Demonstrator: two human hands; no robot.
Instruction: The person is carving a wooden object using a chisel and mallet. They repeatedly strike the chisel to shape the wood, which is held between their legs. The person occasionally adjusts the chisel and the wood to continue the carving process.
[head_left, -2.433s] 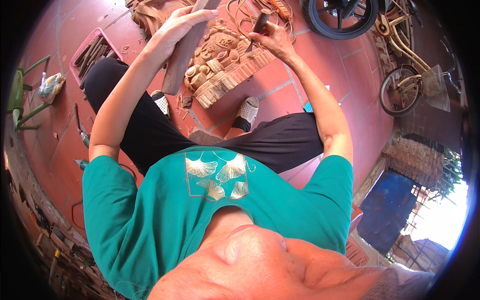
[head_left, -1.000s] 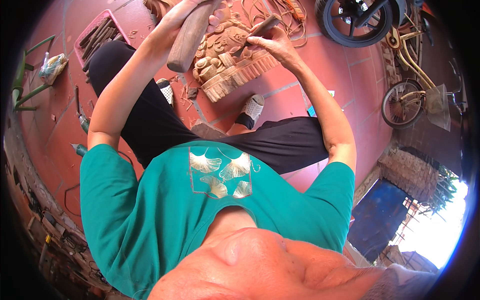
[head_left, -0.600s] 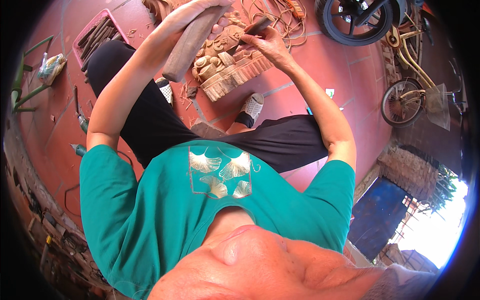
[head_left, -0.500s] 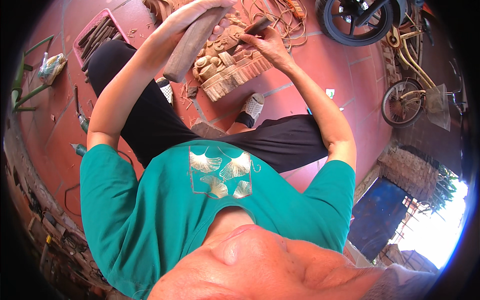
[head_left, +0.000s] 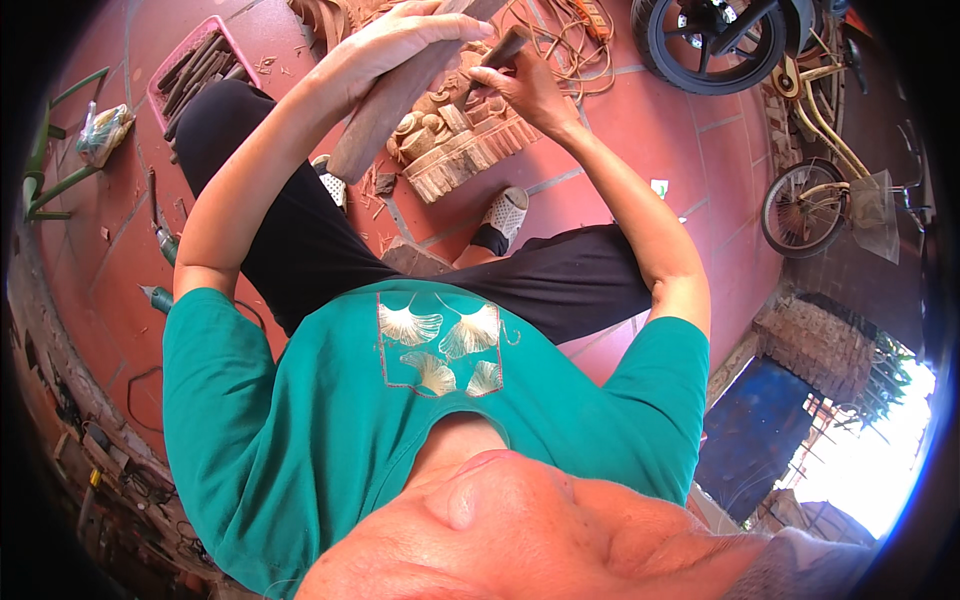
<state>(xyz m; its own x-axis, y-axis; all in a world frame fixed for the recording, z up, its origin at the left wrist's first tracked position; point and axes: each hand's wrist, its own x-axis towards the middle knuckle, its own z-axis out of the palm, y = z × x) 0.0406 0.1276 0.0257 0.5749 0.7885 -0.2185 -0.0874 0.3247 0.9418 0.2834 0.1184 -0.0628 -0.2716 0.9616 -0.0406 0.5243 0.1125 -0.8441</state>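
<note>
My left hand (head_left: 395, 45) is closed around a flat wooden mallet (head_left: 385, 118), a plain brown bar held at a slant. Its upper end lies close to the top of a chisel (head_left: 510, 45); whether the two touch I cannot tell. Gripped in my right hand (head_left: 528, 92), the chisel has a dark handle and slants down toward a carved wood block (head_left: 470, 150). Scrolls and rounded relief cover the block, which rests on the floor in front of my feet. The mallet and my hands hide part of the carving, and the chisel's cutting tip is unclear.
A pink basket (head_left: 222, 32) of dark-handled tools stands at the upper left, near a green metal frame (head_left: 45, 165). Green power tools (head_left: 160, 298) lie left of my leg. An orange cord (head_left: 575, 60), a motorbike wheel (head_left: 705, 45) and a bicycle (head_left: 805, 205) are to the right.
The mallet has swung up and rightward, its upper end now nearer the chisel's top. My right hand and the chisel have shifted slightly left; the carved block stays put.
</note>
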